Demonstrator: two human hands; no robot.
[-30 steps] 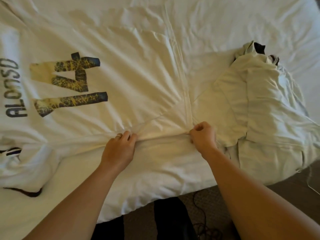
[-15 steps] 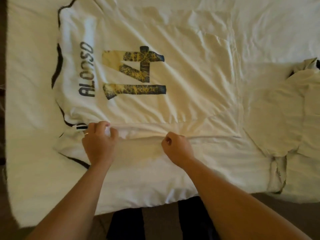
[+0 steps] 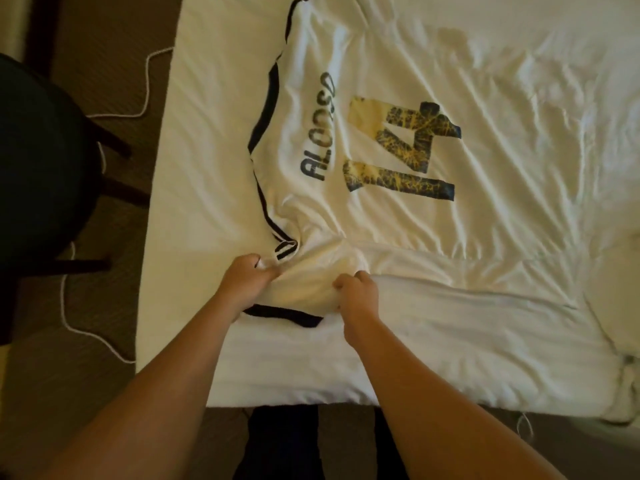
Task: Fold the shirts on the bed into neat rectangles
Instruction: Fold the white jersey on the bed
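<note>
A white jersey (image 3: 398, 98) printed "ALONSO 14" in dark blue and yellow lies spread back-up across the white bed (image 3: 194, 188), its collar toward the left edge. Its near sleeve (image 3: 304, 289), trimmed in black, is bunched by the front edge. My left hand (image 3: 247, 277) grips that sleeve near the striped shoulder. My right hand (image 3: 356, 287) pinches the fabric just to the right, a hand's width away. A second pale shirt (image 3: 616, 278) lies crumpled at the right edge, mostly cut off by the frame.
A dark chair (image 3: 41, 188) stands on the brown carpet left of the bed. A white cable (image 3: 104, 168) snakes along the floor beside it. The bed's front edge (image 3: 294, 400) runs just above my dark trouser legs.
Both hands have slid left along the jersey's near side, from its hem end to the sleeve. The view has followed, bringing the chair and floor in and pushing the second shirt to the edge.
</note>
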